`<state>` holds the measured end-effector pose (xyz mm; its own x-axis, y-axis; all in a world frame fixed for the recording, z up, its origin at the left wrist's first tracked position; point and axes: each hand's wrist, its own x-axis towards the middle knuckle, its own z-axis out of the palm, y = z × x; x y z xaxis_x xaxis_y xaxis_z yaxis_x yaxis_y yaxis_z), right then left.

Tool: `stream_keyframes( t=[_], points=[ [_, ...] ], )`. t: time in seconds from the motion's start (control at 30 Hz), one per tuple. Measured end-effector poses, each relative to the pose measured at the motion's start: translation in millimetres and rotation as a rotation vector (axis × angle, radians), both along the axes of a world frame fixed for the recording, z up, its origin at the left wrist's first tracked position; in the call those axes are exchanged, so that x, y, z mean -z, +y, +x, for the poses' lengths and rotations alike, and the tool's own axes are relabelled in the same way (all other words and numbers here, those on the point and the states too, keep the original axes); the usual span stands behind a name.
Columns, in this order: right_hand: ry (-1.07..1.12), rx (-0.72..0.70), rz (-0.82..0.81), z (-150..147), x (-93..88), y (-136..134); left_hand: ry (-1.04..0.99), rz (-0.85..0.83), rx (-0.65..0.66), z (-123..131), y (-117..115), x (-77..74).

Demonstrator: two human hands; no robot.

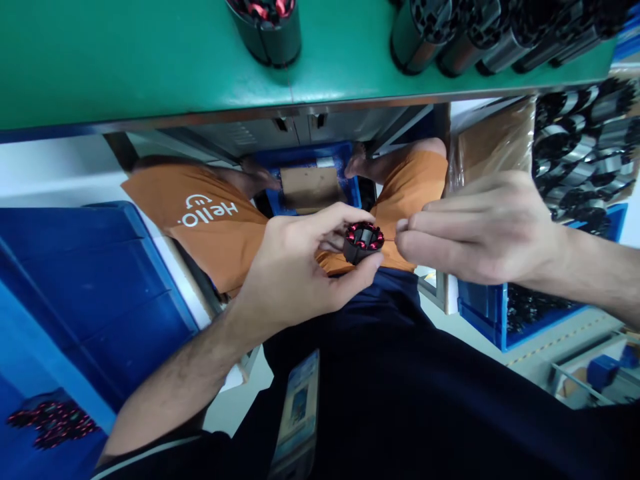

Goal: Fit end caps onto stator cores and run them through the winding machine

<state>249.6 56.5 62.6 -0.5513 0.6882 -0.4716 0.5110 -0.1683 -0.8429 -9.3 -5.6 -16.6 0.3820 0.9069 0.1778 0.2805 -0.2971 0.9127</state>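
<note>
My left hand [300, 263] is closed around a small black round part with red copper windings [363, 241], held over my lap in the middle of the view. My right hand [475, 227] sits just to the right of it, fingers pressed together in a pinch at the part's edge, perhaps on a thin wire that is too small to make out. Both forearms reach in from the bottom corners.
A green bench top [150, 60] runs along the top, with one black wound part [267, 27] and a row of black cylinders [490, 33]. Blue bins [75, 280] stand left; a blue bin of black parts [525, 307] right. Orange shorts [210, 213] cover my knees.
</note>
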Motion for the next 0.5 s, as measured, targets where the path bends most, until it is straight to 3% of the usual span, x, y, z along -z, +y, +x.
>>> stream_keyframes(
  t=[0.07, 0.13, 0.27, 0.3, 0.33, 0.4, 0.5],
  points=[
    [-0.017, -0.036, 0.075, 6.0, -8.6, 8.6, -0.042, 0.027, -0.023, -2.0, 3.3, 1.1],
    [0.015, -0.046, 0.018, 14.4, -8.4, 16.7, -0.009, 0.179, -0.053, -6.1, 4.5, 0.9],
    [0.094, -0.018, -0.505, 19.6, 12.8, 15.6, 0.051, 0.456, -0.112, -9.9, 1.7, -0.4],
    [0.103, -0.025, -0.563, 17.2, 17.5, 11.7, 0.064, 0.519, -0.109, -9.1, 0.7, -0.5],
    [0.101, -0.032, -0.530, 14.0, 20.0, 7.4, 0.079, 0.562, -0.093, -7.7, 0.0, -0.5],
    [0.073, -0.037, -0.273, 7.3, 16.9, 0.2, 0.120, 0.529, -0.059, -4.1, -0.3, -0.9],
    [-0.004, -0.041, 0.111, 5.2, -2.3, 0.4, 0.105, 0.266, -0.074, -1.4, 2.5, -2.6]
  ],
)
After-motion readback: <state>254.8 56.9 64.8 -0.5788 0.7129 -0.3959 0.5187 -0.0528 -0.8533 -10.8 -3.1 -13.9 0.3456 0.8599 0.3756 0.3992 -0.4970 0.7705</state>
